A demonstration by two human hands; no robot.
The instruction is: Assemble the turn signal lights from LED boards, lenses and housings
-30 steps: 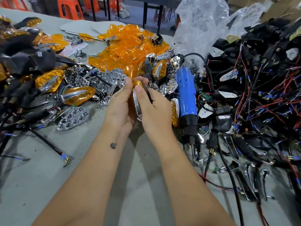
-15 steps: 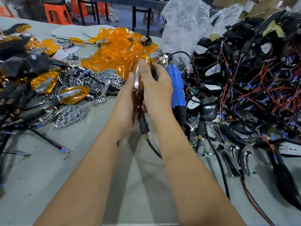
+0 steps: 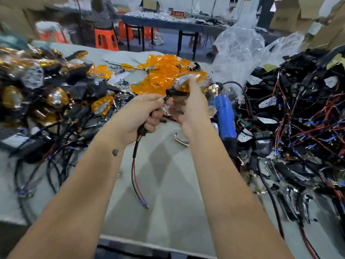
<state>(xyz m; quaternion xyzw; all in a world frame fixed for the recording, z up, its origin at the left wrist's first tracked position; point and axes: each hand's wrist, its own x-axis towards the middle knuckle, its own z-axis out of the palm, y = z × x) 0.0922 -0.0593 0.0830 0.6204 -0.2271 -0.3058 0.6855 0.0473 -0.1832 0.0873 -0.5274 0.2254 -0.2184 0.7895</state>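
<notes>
I hold one turn signal light (image 3: pixel 183 84) up above the table, its amber lens and chrome trim at the top. My right hand (image 3: pixel 192 107) grips the lamp body from the right. My left hand (image 3: pixel 143 114) is curled round its black stalk (image 3: pixel 173 93), and the black and red lead wires (image 3: pixel 135 174) hang down below that fist. Behind the lamp lies a heap of loose amber lenses (image 3: pixel 160 71). The frame is motion-blurred, so fine detail of the lamp is hard to read.
Assembled amber lights and black stalks (image 3: pixel 46 94) are piled at the left. A tangle of black housings with red and blue wires (image 3: pixel 295 113) fills the right. A blue electric screwdriver (image 3: pixel 225 116) lies beside my right wrist. A chrome trim piece (image 3: pixel 181 141) rests on the grey table (image 3: pixel 168 202).
My hands have lifted the lamp higher and apart. The left hand slid from the lamp body down onto the stalk, and the lead wires now hang free. My head tilted up.
</notes>
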